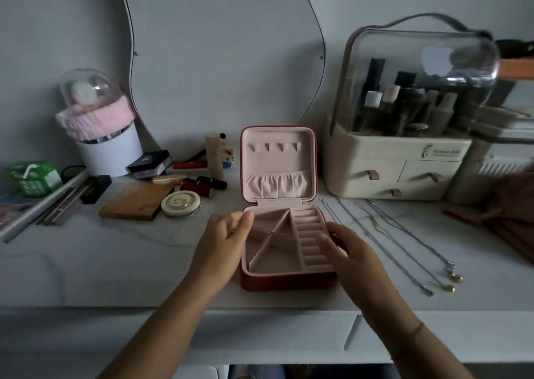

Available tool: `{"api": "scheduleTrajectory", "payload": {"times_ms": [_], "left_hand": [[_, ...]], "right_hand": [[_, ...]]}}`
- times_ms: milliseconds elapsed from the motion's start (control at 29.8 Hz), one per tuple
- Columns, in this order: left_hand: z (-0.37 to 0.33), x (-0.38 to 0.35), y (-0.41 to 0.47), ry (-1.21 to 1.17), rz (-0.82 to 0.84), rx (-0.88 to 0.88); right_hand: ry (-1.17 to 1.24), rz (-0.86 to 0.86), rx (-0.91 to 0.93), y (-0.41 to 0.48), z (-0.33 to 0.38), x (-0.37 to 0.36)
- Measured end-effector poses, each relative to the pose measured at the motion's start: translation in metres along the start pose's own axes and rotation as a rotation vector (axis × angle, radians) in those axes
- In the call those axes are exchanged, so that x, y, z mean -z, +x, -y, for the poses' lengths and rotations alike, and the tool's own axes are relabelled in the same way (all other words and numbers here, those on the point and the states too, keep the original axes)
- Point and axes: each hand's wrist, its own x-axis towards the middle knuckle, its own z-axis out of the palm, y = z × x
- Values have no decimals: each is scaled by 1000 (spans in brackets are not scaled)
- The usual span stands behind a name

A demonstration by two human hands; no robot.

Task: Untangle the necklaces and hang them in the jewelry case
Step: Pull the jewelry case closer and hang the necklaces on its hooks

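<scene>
The red jewelry case (289,281) stands open at the middle of the table. Its pink lid (278,164) is upright, with a row of small hooks near the top and a gathered pocket below. My left hand (228,234) pinches one end of a thin necklace chain (271,232) at the tray's left edge. The chain stretches across the tray toward my right hand (346,248), whose curled fingers hold its other end over the ring rolls. Several other necklaces (401,242) lie straight and side by side on the table, right of the case.
A cream cosmetics organiser (398,173) with a clear dome stands behind the laid-out necklaces. Lipsticks, a round tin (180,203) and a wooden palette (133,202) crowd the left back. A brown cloth (508,216) lies far right. The table's front edge (260,309) runs below the case.
</scene>
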Motion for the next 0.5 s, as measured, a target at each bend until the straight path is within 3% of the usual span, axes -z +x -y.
{"api": "scheduleTrajectory", "payload": {"times_ms": [101, 269, 504], "left_hand": [[-8, 4, 8, -47, 2, 50], [-16, 4, 48, -187, -56, 149], [-13, -19, 98, -717, -14, 432]], "right_hand": [[-54, 42, -6, 11, 1, 8], [-296, -87, -12, 65, -4, 27], [-523, 4, -71, 131, -27, 23]]}}
